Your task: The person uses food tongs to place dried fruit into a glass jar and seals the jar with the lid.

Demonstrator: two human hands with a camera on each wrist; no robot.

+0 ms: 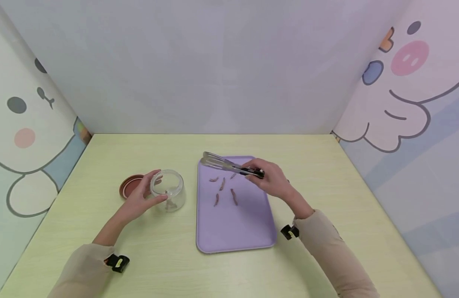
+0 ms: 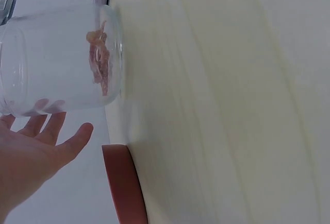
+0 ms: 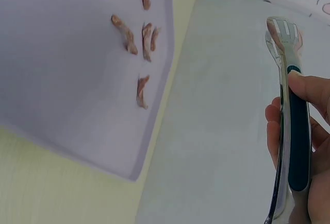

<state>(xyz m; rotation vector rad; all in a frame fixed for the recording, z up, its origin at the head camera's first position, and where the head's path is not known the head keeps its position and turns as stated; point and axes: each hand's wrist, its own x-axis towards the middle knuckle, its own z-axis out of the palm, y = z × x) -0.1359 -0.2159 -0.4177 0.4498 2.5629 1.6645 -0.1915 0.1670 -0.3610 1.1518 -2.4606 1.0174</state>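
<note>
A clear glass jar (image 1: 176,201) without its lid stands upright left of the tray. Several reddish-brown dried strips (image 2: 100,59), like jerky, lie at its bottom. My left hand (image 1: 140,200) holds the jar from the left, thumb along the near side and fingers on the far side. My right hand (image 1: 269,178) grips metal tongs (image 1: 222,163) by their dark handles. The slotted tong heads point left, above the tray's far left corner; whether they pinch anything I cannot tell. More dried strips (image 3: 125,33) lie spread on the purple tray (image 1: 236,231).
A round reddish-brown lid (image 1: 129,185) lies on the table left of the jar, partly behind my left hand. The pale yellow wooden table (image 1: 158,256) meets a plain back wall (image 1: 222,82). Cartoon-printed panels (image 1: 412,91) flank both sides.
</note>
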